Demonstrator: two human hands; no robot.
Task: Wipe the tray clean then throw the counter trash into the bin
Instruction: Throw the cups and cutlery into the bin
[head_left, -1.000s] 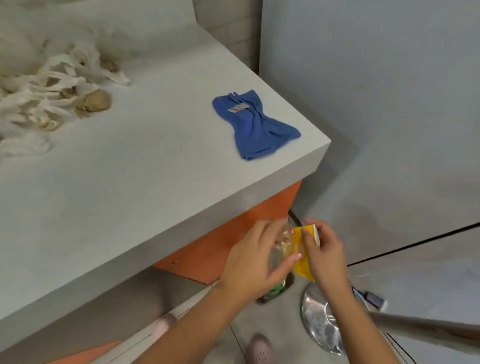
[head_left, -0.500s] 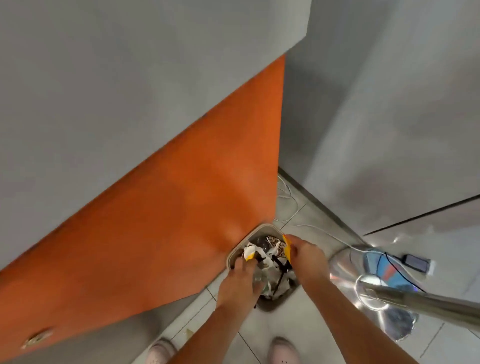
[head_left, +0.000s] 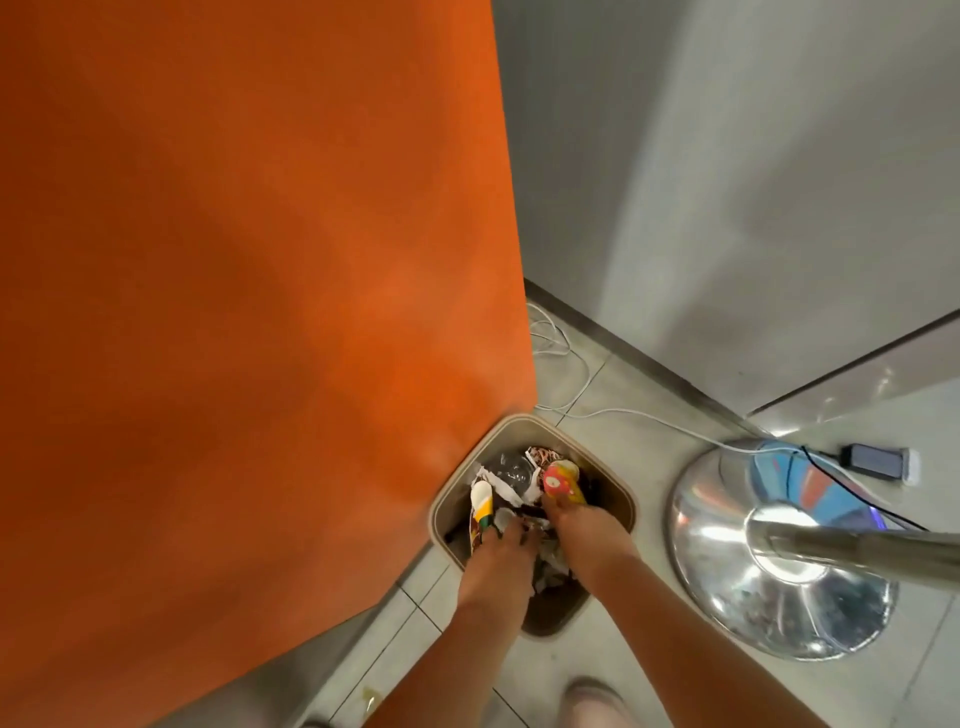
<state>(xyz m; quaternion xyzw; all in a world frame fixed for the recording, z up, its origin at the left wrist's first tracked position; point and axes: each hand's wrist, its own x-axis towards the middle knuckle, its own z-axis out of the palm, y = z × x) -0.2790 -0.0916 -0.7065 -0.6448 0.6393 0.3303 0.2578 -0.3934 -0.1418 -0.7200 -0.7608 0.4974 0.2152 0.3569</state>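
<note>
Head camera looks straight down at the bin. It stands on the tiled floor, tucked against the bottom corner of the orange panel. It's packed with trash: crumpled white paper, a clear plastic cup and a pink and yellow packet on top.

Both hands are down in the opening. The left hand has its fingers spread and pointing down onto the pile, beside a white, yellow and green wrapper; I see nothing gripped in it. The right hand reaches in with its fingertips at the near edge of the packet. Pinching it or only touching? From here I can't tell.

The orange panel crowds the bin's left side, and a shiny metal stand base sits just to its right, with a pole slanting off to the right edge. A white cable loops along the floor behind the bin towards the base. A small dark phone lies by the grey wall. One pale shoe shows at the bottom.
</note>
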